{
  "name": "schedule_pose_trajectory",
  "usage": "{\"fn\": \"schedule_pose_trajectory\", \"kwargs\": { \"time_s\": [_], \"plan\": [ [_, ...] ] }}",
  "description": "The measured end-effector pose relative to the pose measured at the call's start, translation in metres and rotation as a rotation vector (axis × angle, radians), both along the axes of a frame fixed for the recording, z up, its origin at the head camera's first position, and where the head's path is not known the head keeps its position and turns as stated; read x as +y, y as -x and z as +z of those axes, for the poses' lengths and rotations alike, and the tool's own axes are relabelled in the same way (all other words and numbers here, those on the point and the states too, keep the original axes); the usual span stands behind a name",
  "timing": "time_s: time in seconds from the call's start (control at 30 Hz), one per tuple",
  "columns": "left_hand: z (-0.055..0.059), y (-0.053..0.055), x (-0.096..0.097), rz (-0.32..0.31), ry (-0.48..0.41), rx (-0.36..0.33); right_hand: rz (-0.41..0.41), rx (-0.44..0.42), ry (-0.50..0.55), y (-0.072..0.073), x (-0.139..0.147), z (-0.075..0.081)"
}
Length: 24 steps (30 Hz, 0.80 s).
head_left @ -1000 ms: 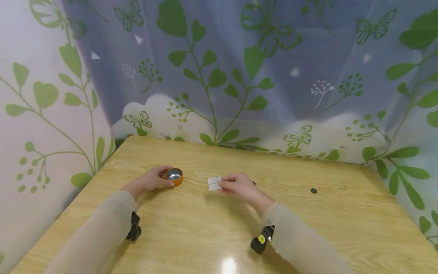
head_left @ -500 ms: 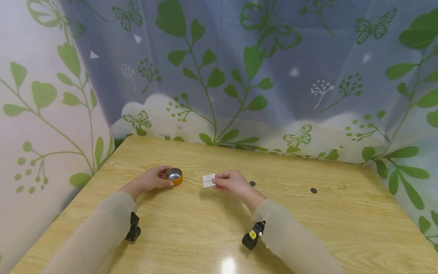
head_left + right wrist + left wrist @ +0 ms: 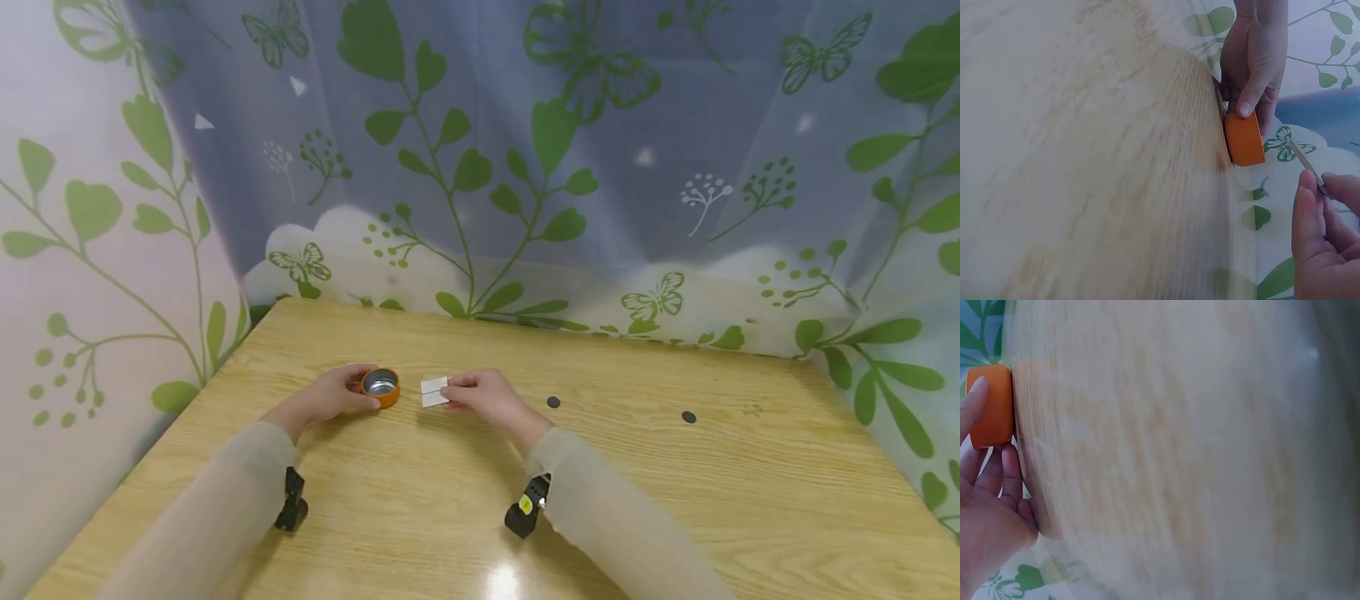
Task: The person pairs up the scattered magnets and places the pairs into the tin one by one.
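The left hand (image 3: 330, 395) gripped the orange cup (image 3: 381, 388) upright on the wooden table (image 3: 420, 500), while the right hand (image 3: 486, 397) pinched a white card (image 3: 432, 392) above the table, just right of the cup, and one dark disc (image 3: 553, 402) and a second disc (image 3: 688, 417) lay farther right, well apart

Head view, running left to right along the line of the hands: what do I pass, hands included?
Left hand, orange cup, white square piece, right hand, first dark disc, second dark disc.
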State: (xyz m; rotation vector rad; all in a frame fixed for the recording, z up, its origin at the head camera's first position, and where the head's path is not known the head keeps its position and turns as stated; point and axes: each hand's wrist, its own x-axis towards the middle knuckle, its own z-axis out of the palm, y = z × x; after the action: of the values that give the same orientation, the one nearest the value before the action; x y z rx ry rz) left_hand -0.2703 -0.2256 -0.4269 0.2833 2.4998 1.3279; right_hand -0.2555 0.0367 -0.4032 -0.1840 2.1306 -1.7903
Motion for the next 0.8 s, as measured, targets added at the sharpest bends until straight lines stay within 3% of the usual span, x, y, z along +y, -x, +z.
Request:
{"fn": "schedule_pose_trajectory", "kwargs": {
  "time_s": [0.27, 0.7, 0.8],
  "plan": [
    [-0.001, 0.001, -0.002, 0.007, 0.011, 0.015, 0.002, 0.001, 0.034, 0.005, -0.026, -0.007],
    [0.003, 0.0, 0.0, 0.004, 0.025, 0.005, -0.085, -0.006, 0.081, 0.022, -0.061, -0.01],
    [0.004, -0.002, 0.001, 0.002, 0.012, 0.011, -0.098, 0.005, 0.081, 0.02, -0.067, -0.006]
  ]
}}
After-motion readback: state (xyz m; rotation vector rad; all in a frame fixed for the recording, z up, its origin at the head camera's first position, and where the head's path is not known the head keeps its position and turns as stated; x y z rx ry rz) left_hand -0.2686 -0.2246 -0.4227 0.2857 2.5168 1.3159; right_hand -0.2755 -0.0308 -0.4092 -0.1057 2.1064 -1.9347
